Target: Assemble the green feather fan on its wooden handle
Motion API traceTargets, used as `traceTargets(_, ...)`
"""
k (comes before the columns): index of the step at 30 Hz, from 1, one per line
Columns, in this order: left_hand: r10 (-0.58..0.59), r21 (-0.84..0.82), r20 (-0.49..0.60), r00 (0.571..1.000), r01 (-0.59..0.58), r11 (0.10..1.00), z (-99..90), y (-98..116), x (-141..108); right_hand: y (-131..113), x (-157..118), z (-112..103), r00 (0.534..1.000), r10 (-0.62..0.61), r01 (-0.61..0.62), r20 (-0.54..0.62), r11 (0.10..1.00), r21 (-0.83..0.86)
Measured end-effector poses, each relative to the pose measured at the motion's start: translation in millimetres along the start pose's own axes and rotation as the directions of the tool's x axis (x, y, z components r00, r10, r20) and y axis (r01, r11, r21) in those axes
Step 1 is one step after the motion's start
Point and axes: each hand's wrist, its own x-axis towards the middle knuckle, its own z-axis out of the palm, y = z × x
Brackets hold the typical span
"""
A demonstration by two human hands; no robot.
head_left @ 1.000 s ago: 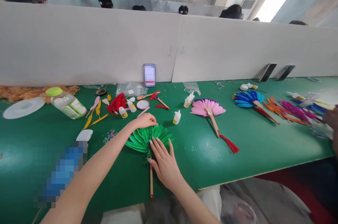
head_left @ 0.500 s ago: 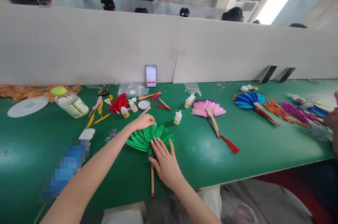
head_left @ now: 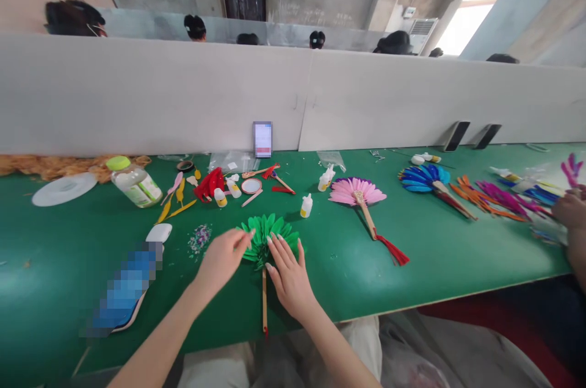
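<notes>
A green feather fan (head_left: 270, 229) with a wooden handle lies in front of me on the table, its feathers spread away from me. My left hand (head_left: 224, 257) is at the fan's left side, thumb and forefinger pinched at the edge of a green feather. Across the right part of the fan rests my right hand (head_left: 293, 281), fingers stretched out and fingertips touching the feathers near the centre. A red bit of tassel shows at the handle's lower end. Small glitter pieces (head_left: 200, 239) are scattered left of my left hand.
Glue bottles (head_left: 306, 206), a round mirror (head_left: 251, 186) and red feathers (head_left: 210, 185) stand or lie behind the fan. A pink fan (head_left: 358, 193) and a blue fan (head_left: 423, 179) lie to the right. At left are a jar (head_left: 136, 183) and a phone (head_left: 123, 290). Another person's hand (head_left: 570, 208) is at far right.
My left hand has moved back toward me from the fan's far feather tips to its left side. My right hand stays flat on the feathers. The view has tilted up slightly.
</notes>
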Motion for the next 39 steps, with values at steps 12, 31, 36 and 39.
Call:
traceTargets(12,-0.204,-0.23,0.13,0.97,0.23,0.946,51.9,9.9,-119.5,-8.2,9.7,9.4,0.996,-0.093,0.093,0.003,0.996,-0.012)
traceTargets(31,-0.102,0.1,0.053,0.993,0.096,0.99,8.3,-44.3,49.6,-8.8,6.5,7.7,0.996,-0.089,0.089,0.024,0.996,-0.004)
traceTargets(36,-0.073,0.093,0.107,0.992,0.064,0.994,14.3,-49.5,56.1,-9.3,7.0,6.1,0.996,-0.081,0.081,0.032,0.997,0.008)
traceTargets(39,-0.076,0.103,0.096,0.992,0.066,0.993,14.3,-49.4,55.0,-9.3,6.7,6.1,0.997,-0.079,0.079,0.025,0.997,0.01)
